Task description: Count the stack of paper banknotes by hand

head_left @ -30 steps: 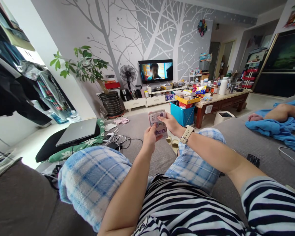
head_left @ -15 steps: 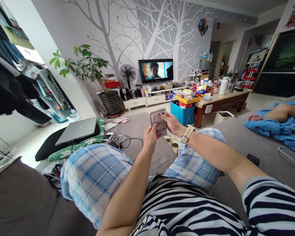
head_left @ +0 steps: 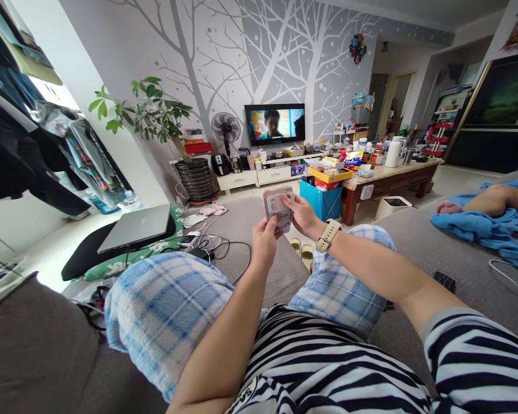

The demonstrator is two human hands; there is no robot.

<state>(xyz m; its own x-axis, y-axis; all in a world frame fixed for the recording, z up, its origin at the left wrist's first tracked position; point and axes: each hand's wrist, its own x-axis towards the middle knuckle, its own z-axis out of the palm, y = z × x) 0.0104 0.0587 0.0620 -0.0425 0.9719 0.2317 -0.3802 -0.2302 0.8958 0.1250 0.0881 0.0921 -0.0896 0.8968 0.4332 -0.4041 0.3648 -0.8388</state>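
Observation:
A small stack of banknotes, the top one marked with a 5, is held up over the gap between my knees. My left hand grips its lower left part, thumb on the face of the notes. On the upper right edge, my right hand pinches the stack with its thumb on top; a beige watch is on that wrist. The fingers behind the notes are mostly hidden. Blue-and-white plaid cloth covers my legs.
Left on the grey sofa are a laptop on a green cushion and cables. A cluttered coffee table and blue bin stand ahead. At right lie a remote, blue cloth and another person's bare leg.
The stack is tilted slightly differently, and its top note looks more spread out under my thumbs. Both hands keep hold and have barely shifted.

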